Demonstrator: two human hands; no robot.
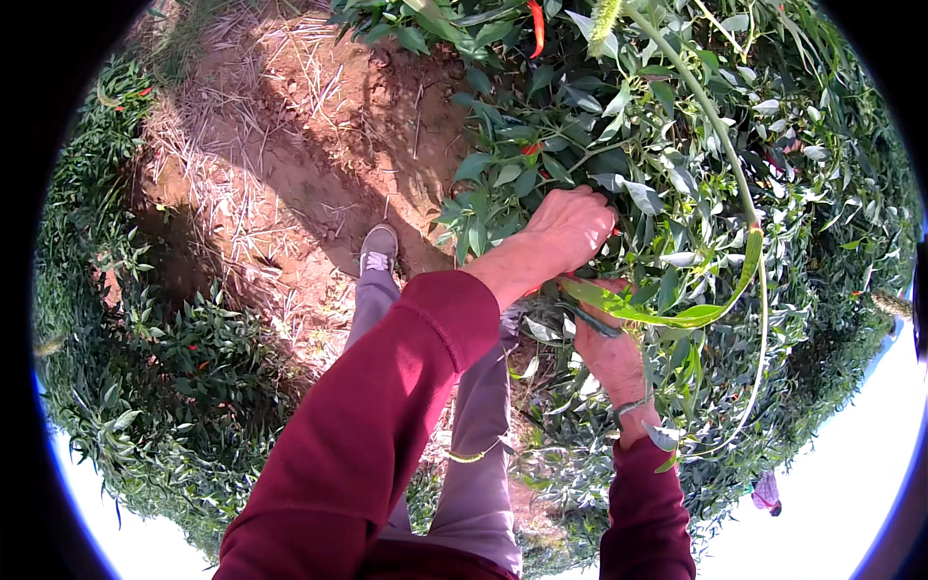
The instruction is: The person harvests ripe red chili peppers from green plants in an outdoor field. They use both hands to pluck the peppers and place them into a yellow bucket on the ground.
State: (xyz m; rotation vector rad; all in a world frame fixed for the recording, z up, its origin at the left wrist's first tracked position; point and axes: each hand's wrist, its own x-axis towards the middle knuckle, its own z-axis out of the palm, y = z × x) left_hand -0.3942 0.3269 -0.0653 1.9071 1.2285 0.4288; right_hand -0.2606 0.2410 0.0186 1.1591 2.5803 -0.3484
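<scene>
My left hand [577, 224] reaches into a chili pepper plant [503, 164], its fingers curled closed among the leaves. Whatever they grip is hidden, though a speck of red shows beside the knuckles. Just below it is my right hand [611, 353], partly covered by a long green grass blade [696, 314] and by leaves. Its fingers are mostly hidden, and a little red shows between it and my left wrist. A red chili pepper [536, 29] hangs farther up the plant, and another red chili [532, 149] peeks out above my left hand.
A tall grass stalk [710, 111] arches in front of the plants on the right. Reddish soil [329, 184] with dry straw runs along the left, where my shoe [379, 247] stands. More pepper plants [184, 387] grow beyond it. Pink-and-white cloth [767, 492] shows at the lower right.
</scene>
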